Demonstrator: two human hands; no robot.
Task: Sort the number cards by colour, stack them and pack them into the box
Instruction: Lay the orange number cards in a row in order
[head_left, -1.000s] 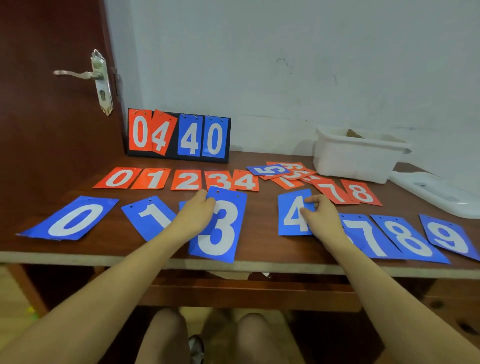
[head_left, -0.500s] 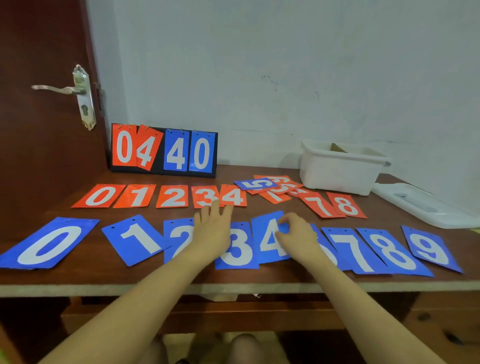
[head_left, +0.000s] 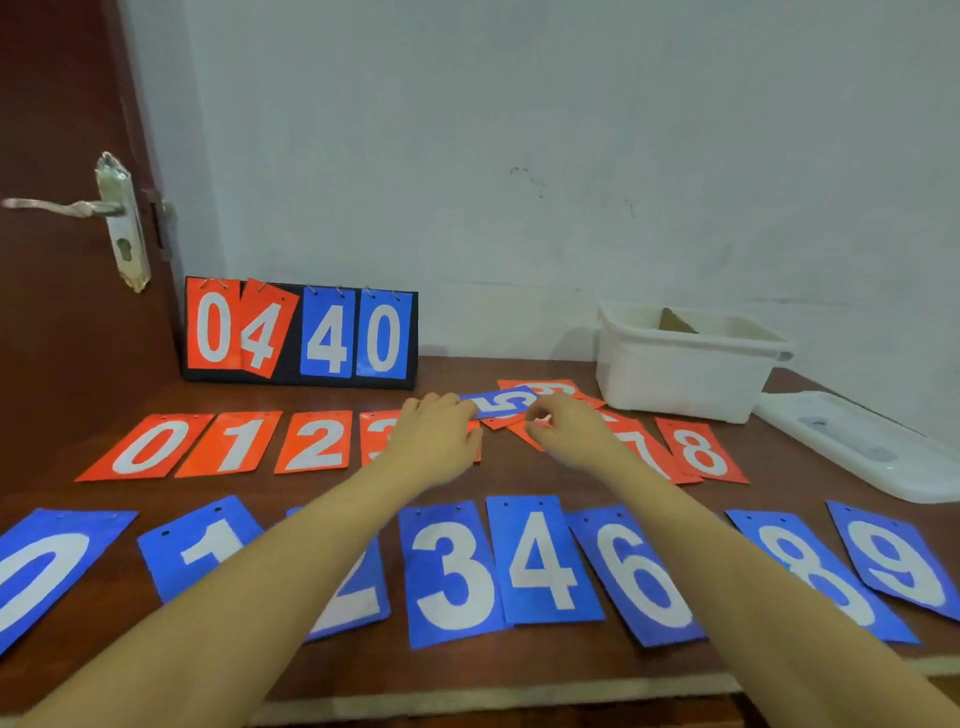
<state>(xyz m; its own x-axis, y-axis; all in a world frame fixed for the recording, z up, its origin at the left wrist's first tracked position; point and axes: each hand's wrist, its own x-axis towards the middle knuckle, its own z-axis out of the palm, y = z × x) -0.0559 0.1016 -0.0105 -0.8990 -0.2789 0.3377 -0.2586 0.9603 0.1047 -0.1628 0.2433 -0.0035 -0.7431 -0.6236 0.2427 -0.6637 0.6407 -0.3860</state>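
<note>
The blue 5 card (head_left: 505, 402) lies sideways atop loose orange cards at frame centre, between both outstretched hands. The left hand (head_left: 434, 439) touches its left end, fingers curled; the right hand (head_left: 569, 423) pinches narrow at its right edge. Eight blue cards line the table's (head_left: 779, 499) near edge.

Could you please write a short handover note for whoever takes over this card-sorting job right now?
Left hand and right hand both reach for the blue 5 card, which lies on the loose red cards behind the red row; whether either grips it I cannot tell.
Done: red row and blue row are laid out by colour; the blue row has no 5.
Left: move the blue 5 over to the blue cards, sort the loose red cards, stack each colour, pack into the white box. Its lid lies beside it.
</note>
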